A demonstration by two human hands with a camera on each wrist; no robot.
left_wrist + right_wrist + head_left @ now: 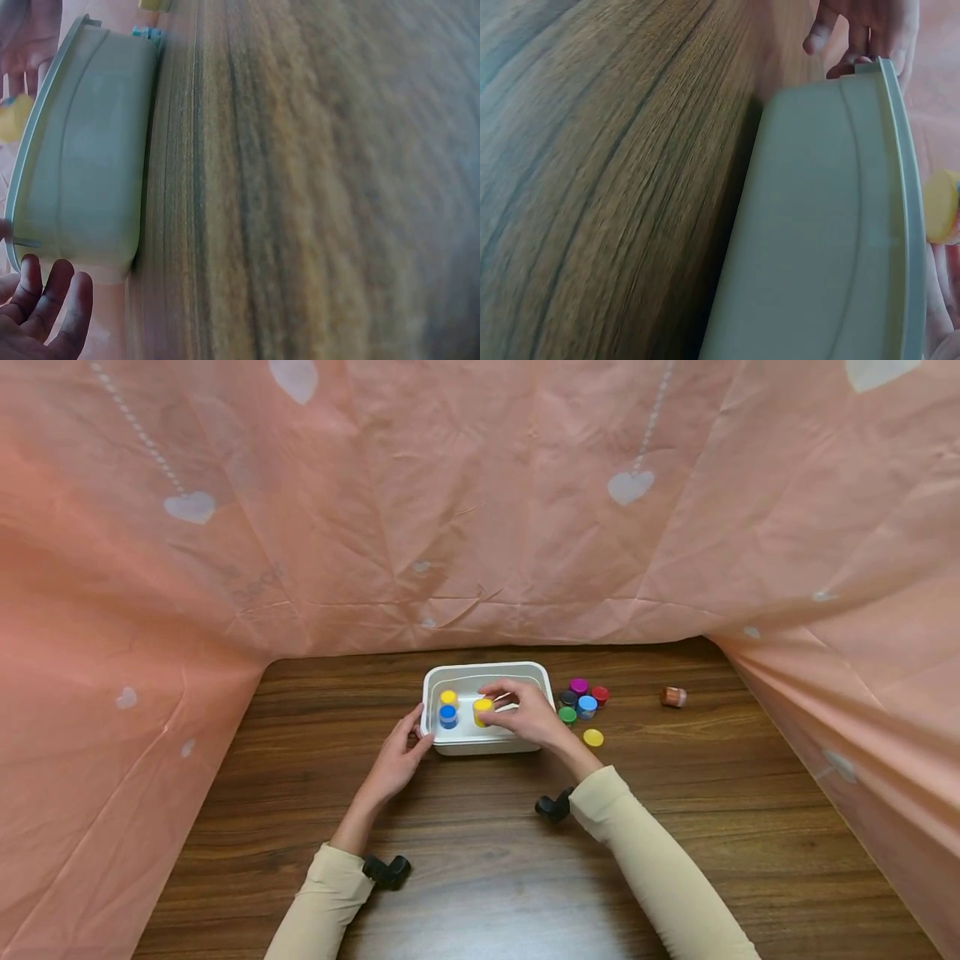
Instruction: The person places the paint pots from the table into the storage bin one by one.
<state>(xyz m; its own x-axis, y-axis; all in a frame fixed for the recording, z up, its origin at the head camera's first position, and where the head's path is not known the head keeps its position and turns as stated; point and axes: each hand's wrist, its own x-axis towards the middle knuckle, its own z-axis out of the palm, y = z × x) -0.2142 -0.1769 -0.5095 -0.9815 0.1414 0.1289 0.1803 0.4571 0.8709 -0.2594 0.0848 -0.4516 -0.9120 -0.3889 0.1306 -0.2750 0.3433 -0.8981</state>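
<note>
A white rectangular tub rests on the wooden table. My left hand holds its left end, thumb at the near corner and fingers along the outer side. In my right hand, a small paint pot with a yellow lid is pinched between thumb and fingers over the tub's middle; whether it touches the floor of the tub cannot be told. Another yellow-lidded pot and a blue-lidded pot stand inside at the left. The right wrist view shows the held yellow pot beyond the rim.
Right of the tub cluster pots with purple, black, red, light blue and green tops. A yellow one sits nearer. A brown pot lies farther right. Pink cloth hangs around the table.
</note>
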